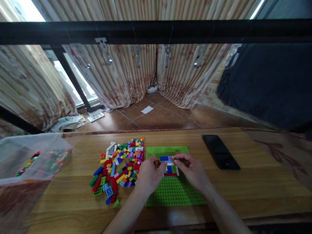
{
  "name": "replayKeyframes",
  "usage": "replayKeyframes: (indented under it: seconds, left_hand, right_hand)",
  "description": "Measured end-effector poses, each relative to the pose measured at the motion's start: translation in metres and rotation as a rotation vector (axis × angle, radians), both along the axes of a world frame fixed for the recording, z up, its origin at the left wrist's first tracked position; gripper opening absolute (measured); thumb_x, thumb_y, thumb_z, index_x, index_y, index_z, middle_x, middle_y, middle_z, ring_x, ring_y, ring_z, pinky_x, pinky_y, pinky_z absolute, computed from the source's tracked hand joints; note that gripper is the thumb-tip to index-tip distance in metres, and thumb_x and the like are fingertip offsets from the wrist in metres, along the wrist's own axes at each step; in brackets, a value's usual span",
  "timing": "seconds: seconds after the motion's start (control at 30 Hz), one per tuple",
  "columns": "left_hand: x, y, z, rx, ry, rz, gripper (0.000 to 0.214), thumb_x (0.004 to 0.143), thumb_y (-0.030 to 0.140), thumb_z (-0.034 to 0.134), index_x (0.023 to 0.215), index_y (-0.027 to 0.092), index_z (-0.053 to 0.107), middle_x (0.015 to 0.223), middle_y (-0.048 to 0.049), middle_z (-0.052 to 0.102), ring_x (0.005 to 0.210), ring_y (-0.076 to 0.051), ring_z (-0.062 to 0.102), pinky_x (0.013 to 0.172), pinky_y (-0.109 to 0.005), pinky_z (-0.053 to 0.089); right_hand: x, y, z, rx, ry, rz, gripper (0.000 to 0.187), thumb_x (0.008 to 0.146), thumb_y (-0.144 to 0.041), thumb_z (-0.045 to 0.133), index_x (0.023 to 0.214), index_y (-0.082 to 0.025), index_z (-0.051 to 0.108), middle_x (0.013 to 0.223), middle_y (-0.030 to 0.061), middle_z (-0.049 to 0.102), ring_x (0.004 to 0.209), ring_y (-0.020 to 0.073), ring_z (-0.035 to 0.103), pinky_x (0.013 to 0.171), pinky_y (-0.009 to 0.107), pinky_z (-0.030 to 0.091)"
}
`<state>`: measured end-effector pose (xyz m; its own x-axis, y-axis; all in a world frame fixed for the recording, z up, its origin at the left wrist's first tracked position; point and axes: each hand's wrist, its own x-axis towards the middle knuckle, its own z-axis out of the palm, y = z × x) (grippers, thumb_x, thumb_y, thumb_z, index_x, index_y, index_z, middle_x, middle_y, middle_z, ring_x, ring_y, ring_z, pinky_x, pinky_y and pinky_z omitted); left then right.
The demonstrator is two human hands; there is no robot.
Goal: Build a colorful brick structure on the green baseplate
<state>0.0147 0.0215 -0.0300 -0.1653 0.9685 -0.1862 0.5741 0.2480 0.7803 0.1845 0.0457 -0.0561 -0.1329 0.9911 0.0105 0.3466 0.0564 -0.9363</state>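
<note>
A green studded baseplate (175,191) lies on the wooden table in front of me. A small flat block of joined bricks (170,169), blue, white, red and green, sits on its middle. My left hand (149,175) is curled at the block's left edge, fingers pinched on a small orange-brown brick. My right hand (192,170) is curled at the block's top right, fingertips pressing on the blue top row. A heap of loose coloured bricks (119,165) lies just left of the baseplate.
A black phone (220,151) lies face up to the right of the baseplate. A clear plastic bin (29,159) with more bricks stands at the table's left end. Beyond the far edge are a tiled floor, curtains and a black bar.
</note>
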Motion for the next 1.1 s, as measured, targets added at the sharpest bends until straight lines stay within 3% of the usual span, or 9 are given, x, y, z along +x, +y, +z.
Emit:
replayKeyframes:
  seconds: [0.57,0.83,1.1]
  left_hand:
    - [0.001,0.005,-0.013,-0.01,-0.033,0.034,0.023,0.075,0.037,0.06,0.066,0.016,0.057,0.052,0.0031,0.049,0.05,-0.011,0.042,0.048,-0.022,0.025]
    - [0.006,0.009,-0.006,-0.036,-0.039,0.102,0.013,0.07,0.025,0.062,0.063,0.017,0.055,0.054,0.0028,0.05,0.052,-0.011,0.044,0.05,-0.022,0.029]
    - [0.006,0.007,-0.006,-0.013,-0.028,0.07,0.014,0.072,0.026,0.06,0.063,0.018,0.053,0.054,0.0034,0.048,0.052,-0.011,0.043,0.051,-0.023,0.028]
  right_hand:
    - [-0.008,0.0,0.002,-0.044,-0.028,-0.042,0.016,0.073,-0.032,0.065,0.084,-0.021,0.068,0.081,0.0033,0.071,0.076,0.0199,0.065,0.074,0.034,0.05]
    - [-0.01,0.0,0.002,-0.048,-0.003,-0.055,0.015,0.071,-0.033,0.066,0.08,-0.021,0.067,0.078,0.002,0.071,0.074,0.0195,0.066,0.072,0.033,0.051]
    - [-0.01,-0.001,0.003,-0.055,-0.002,-0.066,0.015,0.071,-0.033,0.067,0.081,-0.021,0.068,0.078,0.0021,0.071,0.075,0.0196,0.066,0.072,0.033,0.051]
